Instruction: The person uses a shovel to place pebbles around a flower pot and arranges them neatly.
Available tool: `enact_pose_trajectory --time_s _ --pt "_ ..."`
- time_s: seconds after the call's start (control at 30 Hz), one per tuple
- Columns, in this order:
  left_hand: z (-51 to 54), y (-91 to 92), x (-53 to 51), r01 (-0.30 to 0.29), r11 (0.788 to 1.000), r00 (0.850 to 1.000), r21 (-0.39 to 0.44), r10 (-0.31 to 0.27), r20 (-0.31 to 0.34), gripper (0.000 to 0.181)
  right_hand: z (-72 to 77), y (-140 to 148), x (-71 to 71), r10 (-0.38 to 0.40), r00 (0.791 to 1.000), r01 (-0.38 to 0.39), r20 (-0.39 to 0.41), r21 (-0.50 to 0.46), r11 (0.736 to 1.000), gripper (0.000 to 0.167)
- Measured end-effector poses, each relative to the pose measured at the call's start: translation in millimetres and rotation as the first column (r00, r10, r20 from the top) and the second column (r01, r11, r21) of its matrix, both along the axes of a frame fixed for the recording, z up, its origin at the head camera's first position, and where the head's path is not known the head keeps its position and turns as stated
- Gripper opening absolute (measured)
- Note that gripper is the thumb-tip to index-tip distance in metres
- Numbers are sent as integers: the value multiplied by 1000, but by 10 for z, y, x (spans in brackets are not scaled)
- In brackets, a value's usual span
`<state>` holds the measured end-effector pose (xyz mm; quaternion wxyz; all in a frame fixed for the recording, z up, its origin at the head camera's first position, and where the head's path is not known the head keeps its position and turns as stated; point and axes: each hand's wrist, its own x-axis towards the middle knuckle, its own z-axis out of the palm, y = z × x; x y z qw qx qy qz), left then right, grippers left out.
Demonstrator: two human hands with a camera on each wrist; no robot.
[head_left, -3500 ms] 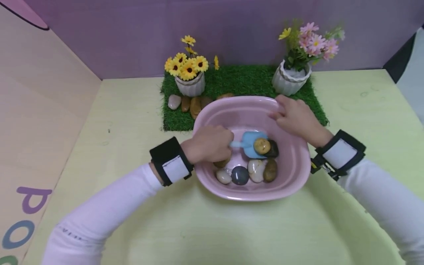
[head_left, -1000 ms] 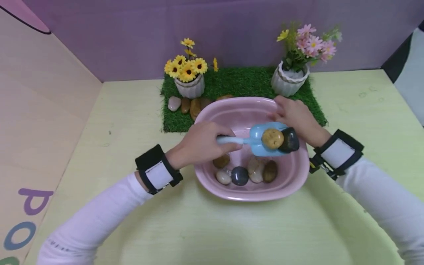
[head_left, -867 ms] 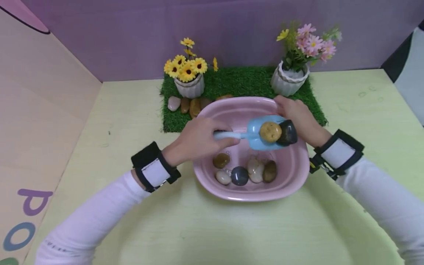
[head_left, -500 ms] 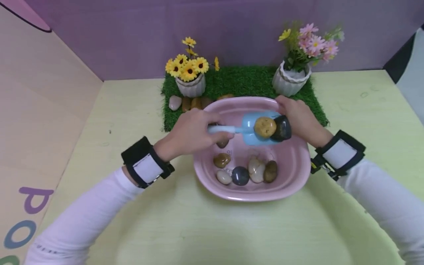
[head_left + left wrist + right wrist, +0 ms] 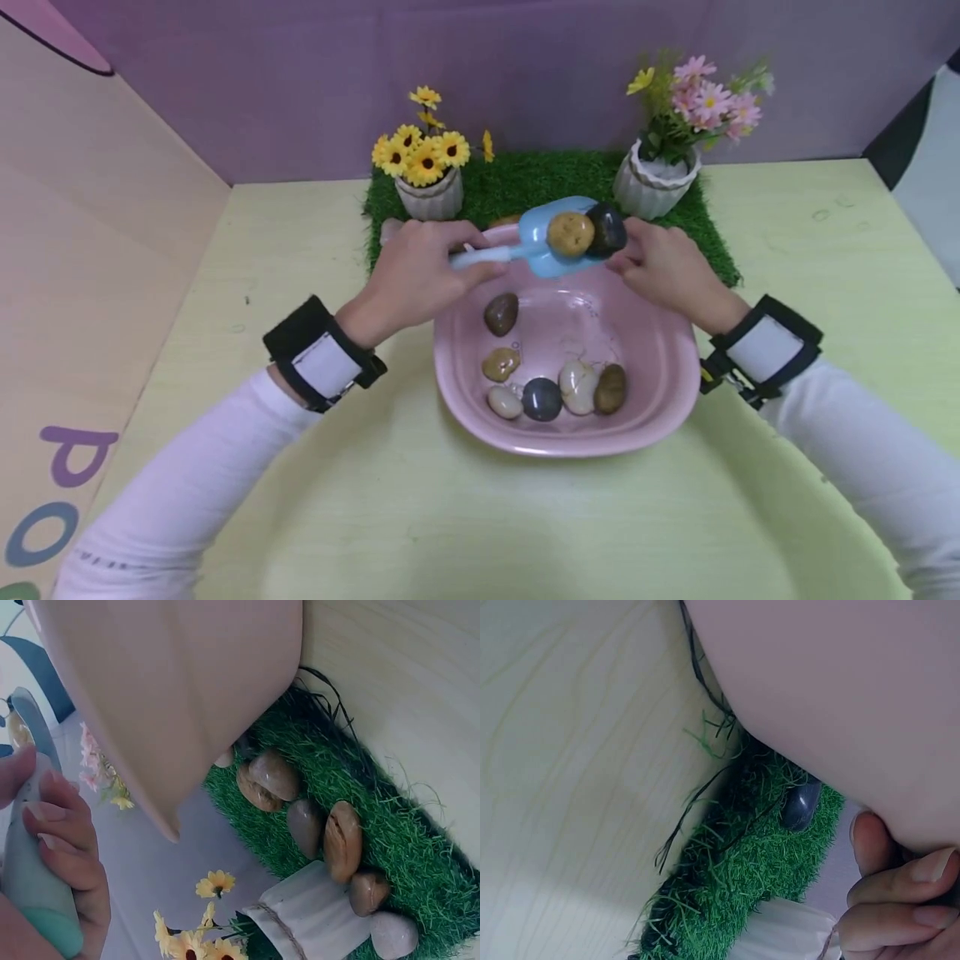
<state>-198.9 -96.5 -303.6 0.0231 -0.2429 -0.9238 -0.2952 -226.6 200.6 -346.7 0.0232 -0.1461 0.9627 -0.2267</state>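
Observation:
My left hand point(image 5: 423, 271) grips the pale handle of a light blue scoop point(image 5: 536, 229); in the left wrist view its fingers point(image 5: 67, 832) curl round that handle. A yellowish-tan stone point(image 5: 570, 234) and a black stone point(image 5: 606, 230) lie on the scoop, which is raised over the far rim of a pink basin point(image 5: 660, 392). The right hand point(image 5: 671, 271) holds the basin's far right rim, and the right wrist view shows its fingers point(image 5: 900, 892) bent at that rim. Inside the basin, several stones rest on the bottom, among them a dark grey stone point(image 5: 542, 399) and a brown one point(image 5: 501, 314).
Behind the basin lies a green artificial grass mat point(image 5: 517, 179). On it stand a pot of yellow flowers point(image 5: 429, 196) and a pot of pink flowers point(image 5: 651, 182). Several stones, one brown point(image 5: 343, 840), line the mat beside the yellow-flower pot. A purple wall point(image 5: 300, 92) rises behind.
The left hand has lifted the scoop with its two stones from the basin's bottom, then carried it up and away to the far rim. The right hand stays at the rim.

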Motion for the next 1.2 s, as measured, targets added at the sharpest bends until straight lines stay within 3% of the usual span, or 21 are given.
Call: enact_pose_trajectory --time_s 0.17,0.4,0.7,0.97,1.2 --pt "-5 -7 -21 -74 997 997 2 74 7 36 1 -5 1 4 1000 -4 6 12 1000 19" --pt "-1 -21 -65 -177 983 980 41 172 96 30 9 -13 -12 4 1000 -4 11 19 1000 20" --pt "6 -73 -150 -208 978 955 10 201 219 31 17 -10 -14 8 1000 -9 11 14 1000 21" --pt "-17 -79 -187 -189 980 964 -62 197 178 30 7 0 -8 11 1000 -11 -7 18 1000 22" --pt "-54 -96 -252 -188 982 978 -16 189 89 29 0 -1 -7 12 1000 -12 -1 18 1000 22"
